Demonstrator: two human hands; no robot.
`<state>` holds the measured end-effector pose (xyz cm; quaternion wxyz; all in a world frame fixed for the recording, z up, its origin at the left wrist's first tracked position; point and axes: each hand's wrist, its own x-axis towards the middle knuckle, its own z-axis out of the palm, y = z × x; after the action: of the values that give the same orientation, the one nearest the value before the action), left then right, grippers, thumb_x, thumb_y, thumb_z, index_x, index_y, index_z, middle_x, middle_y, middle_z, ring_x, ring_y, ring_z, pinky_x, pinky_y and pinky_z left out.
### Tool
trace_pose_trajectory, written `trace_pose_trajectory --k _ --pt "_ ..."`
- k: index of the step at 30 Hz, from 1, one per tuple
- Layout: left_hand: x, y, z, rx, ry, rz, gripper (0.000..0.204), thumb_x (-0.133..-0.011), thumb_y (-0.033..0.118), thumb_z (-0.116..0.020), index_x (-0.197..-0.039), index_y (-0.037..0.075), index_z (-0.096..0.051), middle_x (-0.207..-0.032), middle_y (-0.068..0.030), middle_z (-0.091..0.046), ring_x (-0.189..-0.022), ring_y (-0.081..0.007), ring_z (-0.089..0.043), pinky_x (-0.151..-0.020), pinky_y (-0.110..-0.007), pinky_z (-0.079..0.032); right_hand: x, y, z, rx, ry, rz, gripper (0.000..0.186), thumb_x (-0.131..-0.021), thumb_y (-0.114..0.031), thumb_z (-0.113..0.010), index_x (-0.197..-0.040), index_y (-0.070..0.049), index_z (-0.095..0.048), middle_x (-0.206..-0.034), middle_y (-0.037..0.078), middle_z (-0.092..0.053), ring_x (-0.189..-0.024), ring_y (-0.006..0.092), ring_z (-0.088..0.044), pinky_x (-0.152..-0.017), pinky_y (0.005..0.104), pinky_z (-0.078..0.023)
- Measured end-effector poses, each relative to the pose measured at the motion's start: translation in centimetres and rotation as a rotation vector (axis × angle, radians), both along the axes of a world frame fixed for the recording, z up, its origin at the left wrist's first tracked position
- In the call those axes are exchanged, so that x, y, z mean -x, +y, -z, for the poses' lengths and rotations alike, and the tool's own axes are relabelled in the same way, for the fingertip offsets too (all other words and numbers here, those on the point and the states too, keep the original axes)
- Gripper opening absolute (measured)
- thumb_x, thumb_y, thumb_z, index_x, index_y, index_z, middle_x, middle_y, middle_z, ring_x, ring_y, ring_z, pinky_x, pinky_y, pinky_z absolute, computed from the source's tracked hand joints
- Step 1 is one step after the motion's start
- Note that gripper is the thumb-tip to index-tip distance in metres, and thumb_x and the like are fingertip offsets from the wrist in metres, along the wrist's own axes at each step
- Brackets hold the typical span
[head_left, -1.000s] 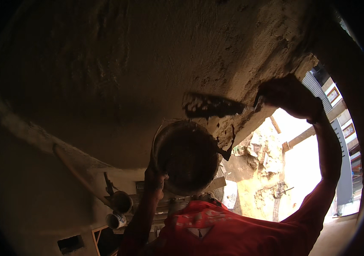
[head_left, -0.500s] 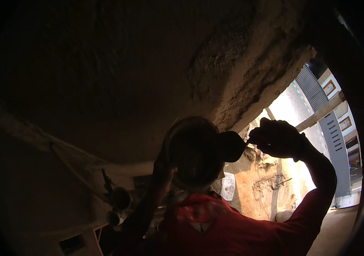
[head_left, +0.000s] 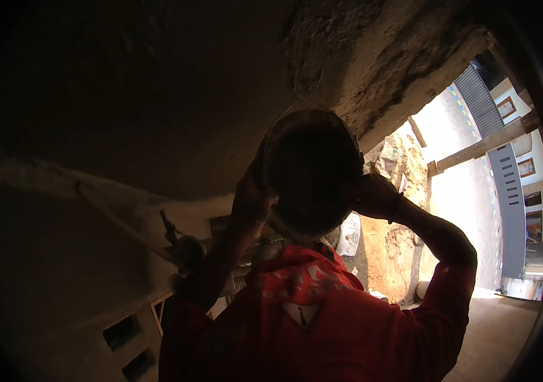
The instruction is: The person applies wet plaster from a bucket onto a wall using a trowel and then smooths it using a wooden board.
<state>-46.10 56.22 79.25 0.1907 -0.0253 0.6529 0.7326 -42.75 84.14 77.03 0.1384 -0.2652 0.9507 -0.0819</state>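
A dark round bowl (head_left: 313, 169) is held up in front of my red shirt, its inside tilted toward view and almost black. My left hand (head_left: 252, 198) grips the bowl's left side, thumb over the rim. At the opposite rim is my right hand (head_left: 376, 197), its fingers curled closed. Half a second ago this hand held a dark, broad-bladed tool like a trowel. Now the blade is lost in the shadow of the bowl, and I cannot make out how much of the handle shows. The bowl's contents are too dark to tell.
A brown wall with a rough patch (head_left: 373, 70) rises ahead. On the right, a bright opening shows a wooden beam (head_left: 484, 143), a grey ribbed roof (head_left: 478, 99) and a pale building. Lower left are dark rounded containers (head_left: 188, 253) and a slanting pole (head_left: 118, 219).
My right hand has come left and down to the bowl's rim, and the trowel's blade no longer shows. The bowl and my left hand sit higher in view, though the view itself has shifted.
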Motion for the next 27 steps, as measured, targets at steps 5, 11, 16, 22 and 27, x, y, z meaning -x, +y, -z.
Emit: trace_pose_trajectory --k 5,11,16,22,27 --pt "-0.2 -0.6 -1.0 0.052 -0.129 -0.043 0.072 -0.063 -0.007 -0.048 -0.133 0.005 -0.04 -0.092 -0.003 -0.05 -0.073 -0.0096 -0.046 -0.061 -0.024 -0.042 -0.7 0.7 -2.1 0.353 0.185 0.082 0.021 -0.081 -0.023 -0.06 -0.099 -0.014 -0.064 -0.088 0.01 -0.064 -0.076 0.0268 -0.064 -0.065 0.0411 -0.053" --pt "-1.0 -1.8 -1.1 0.017 -0.086 -0.095 0.08 -0.069 -0.009 -0.044 -0.143 0.014 -0.028 -0.106 -0.0045 -0.053 -0.073 -0.0098 -0.047 -0.06 -0.022 -0.042 1.9 0.8 -10.2 0.23 0.182 0.104 0.026 -0.078 -0.02 -0.063 -0.103 -0.017 -0.065 -0.078 0.007 -0.061 -0.073 0.0251 -0.061 -0.064 0.0366 -0.051" --pt "-0.4 -1.7 -1.2 0.078 -0.089 -0.086 0.083 -0.064 -0.009 -0.042 -0.143 0.011 -0.028 -0.109 -0.0036 -0.053 -0.075 -0.0092 -0.048 -0.057 -0.021 -0.042 2.2 1.6 -21.8 0.111 0.377 -0.163 0.02 -0.082 -0.019 -0.06 -0.101 -0.014 -0.065 -0.102 0.006 -0.059 -0.096 0.0226 -0.055 -0.077 0.0348 -0.05" --pt "-1.9 -4.9 1.5 -0.018 -0.126 -0.265 0.086 -0.06 -0.01 -0.044 -0.142 0.011 -0.031 -0.139 -0.0017 -0.041 -0.076 -0.0069 -0.048 -0.051 -0.018 -0.037 3.5 0.1 -31.5 0.178 0.547 -0.482 0.023 -0.08 -0.024 -0.064 -0.098 -0.009 -0.065 -0.102 0.006 -0.063 -0.088 0.0218 -0.061 -0.071 0.032 -0.05" --pt "-1.7 -3.2 1.0 0.006 -0.037 -0.321 0.073 -0.061 -0.009 -0.048 -0.132 0.007 -0.042 -0.099 -0.0038 -0.055 -0.068 -0.0097 -0.049 -0.053 -0.021 -0.04 5.0 4.1 -34.9 0.377 0.432 -0.319 0.028 -0.089 -0.015 -0.054 -0.114 -0.001 -0.056 -0.1 0.009 -0.064 -0.082 0.0165 -0.064 -0.065 0.0267 -0.052"
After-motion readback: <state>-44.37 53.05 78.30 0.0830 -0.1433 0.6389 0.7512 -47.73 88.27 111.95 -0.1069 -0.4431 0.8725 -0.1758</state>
